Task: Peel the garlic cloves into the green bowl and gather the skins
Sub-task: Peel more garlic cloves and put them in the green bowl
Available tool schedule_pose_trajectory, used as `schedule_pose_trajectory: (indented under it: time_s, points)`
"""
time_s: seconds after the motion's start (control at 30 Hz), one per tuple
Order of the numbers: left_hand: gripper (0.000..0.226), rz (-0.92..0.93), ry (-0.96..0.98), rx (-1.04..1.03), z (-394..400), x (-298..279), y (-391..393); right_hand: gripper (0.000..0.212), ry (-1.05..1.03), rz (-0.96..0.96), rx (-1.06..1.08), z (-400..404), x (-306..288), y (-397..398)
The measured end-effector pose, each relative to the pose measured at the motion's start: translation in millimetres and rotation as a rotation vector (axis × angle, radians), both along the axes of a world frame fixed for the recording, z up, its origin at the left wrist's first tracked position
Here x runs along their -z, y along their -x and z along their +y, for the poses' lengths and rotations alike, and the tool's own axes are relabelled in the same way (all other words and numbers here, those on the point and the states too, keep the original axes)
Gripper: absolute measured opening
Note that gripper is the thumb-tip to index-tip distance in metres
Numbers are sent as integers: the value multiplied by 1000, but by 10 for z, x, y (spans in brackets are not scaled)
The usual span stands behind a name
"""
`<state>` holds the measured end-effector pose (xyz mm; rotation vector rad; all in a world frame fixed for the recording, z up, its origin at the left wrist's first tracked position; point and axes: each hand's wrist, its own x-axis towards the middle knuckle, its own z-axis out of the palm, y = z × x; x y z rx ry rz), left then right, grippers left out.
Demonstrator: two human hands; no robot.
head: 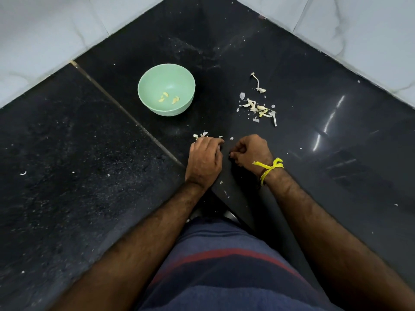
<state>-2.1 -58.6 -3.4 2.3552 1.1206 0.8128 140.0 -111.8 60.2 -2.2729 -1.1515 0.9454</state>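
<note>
A black stone tabletop fills an inside corner between pale marble-patterned walls, seen from above by the person working at it. A thin seam runs diagonally across the stone from the left wall toward the near edge.

Left of centre, toward the back corner, sits a green bowl. A few peeled yellowish garlic cloves lie in its bottom.

Close to the near edge, at the middle, both hands rest low over the stone, just beside each other. The left hand lies knuckles up with its fingers bent down onto the tabletop; small white skins peek out just beyond its fingertips. Whether its grip holds anything cannot be told, since the fingers hide what is beneath them. The right hand is curled, thumb and fingertips drawn together toward the left hand; what the grip pinches, if anything, is too small to make out. A yellow thread is knotted round the right wrist.

Right of the bowl, well apart from it, lies a loose pile of garlic skins with a yellowish clove or two among them. Behind the pile rests a thin dried stem. White flecks dot the stone all around.

At the bottom, a blue shirt with a red stripe shows.
</note>
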Motion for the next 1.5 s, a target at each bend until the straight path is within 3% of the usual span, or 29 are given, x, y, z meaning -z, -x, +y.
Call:
schedule_pose_trajectory:
  time_s: [0.13,0.4,0.6,0.93,1.07,1.5]
  points:
    - [21,10,7,1,4,0,5,24,44,-14,8,44,-27,-25]
    - [24,17,33,1,9,-20,5,10,53,-44,35,71,-43,-3]
    - [23,17,22,-11,8,-11,3,29,71,-80,57,91,-50,68]
    - [22,49,43,-7,2,-21,23,14,164,-131,94,146,-100,161]
    - [19,68,42,-1,8,-2,26,26,186,-160,62,155,-122,202]
    - [26,54,39,-40,-36,8,29,40,207,-206,20,206,-246,256]
